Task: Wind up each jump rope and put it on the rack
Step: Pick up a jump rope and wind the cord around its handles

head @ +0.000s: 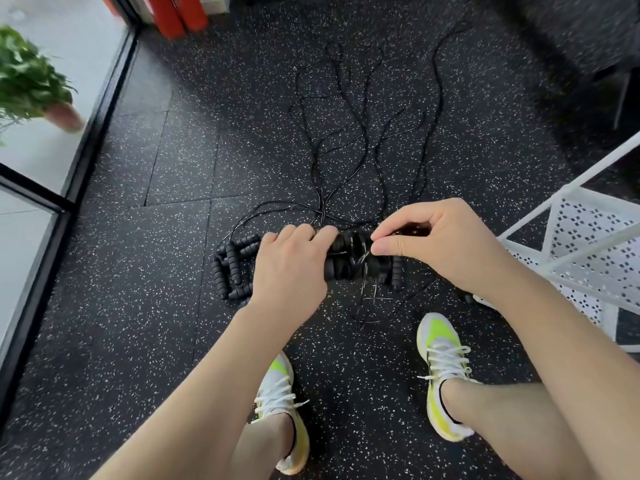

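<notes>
I look down on my two hands above the dark speckled floor. My left hand has its fingers curled around one end of a pair of black handles, which are held side by side with thin black cord wound across them. My right hand is at the other end of this bundle; its thumb and forefinger are pressed together and pinch the cord just where it crosses the handles, while the other fingers are bent above. Some loose strands of the cord hang down under the bundle. On the floor to the left of my left hand lie more black ribbed handles in a small heap, touching each other. Their loose cords run away from me over the floor in long tangled loops. The white perforated rack stands at my right, just beside my right forearm. Below I see my two shoes, white and yellow-green. A potted plant stands far left, beyond a black frame.
</notes>
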A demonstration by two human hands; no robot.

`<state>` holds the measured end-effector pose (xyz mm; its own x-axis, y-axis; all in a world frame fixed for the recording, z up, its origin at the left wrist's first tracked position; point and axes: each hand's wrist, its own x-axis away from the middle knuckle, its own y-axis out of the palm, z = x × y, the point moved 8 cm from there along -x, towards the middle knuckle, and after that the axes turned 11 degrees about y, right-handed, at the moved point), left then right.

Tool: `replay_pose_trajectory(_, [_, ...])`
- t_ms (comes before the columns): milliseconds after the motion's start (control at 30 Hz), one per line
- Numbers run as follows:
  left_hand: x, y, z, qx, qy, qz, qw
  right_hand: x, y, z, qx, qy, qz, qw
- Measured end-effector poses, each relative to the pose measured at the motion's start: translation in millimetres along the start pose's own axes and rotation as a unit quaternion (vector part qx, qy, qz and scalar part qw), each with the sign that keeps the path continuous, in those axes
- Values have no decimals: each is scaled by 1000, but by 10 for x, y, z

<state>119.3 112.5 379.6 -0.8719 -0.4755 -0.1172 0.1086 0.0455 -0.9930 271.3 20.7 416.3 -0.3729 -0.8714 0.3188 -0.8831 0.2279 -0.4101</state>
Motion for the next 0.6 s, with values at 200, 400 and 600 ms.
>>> replay_pose_trajectory(200, [65, -108, -353, 25, -145, 16, 989, -43, 141, 189, 123, 51, -76, 988])
replay_pose_trajectory(400, [48, -219, -381, 14, -113, 52, 992, -53, 251, 439, 166, 123, -150, 967])
replay_pose_trajectory(600, [74, -241, -383, 73, -157, 52, 983, -127, 271, 733, 111, 221, -143, 958])
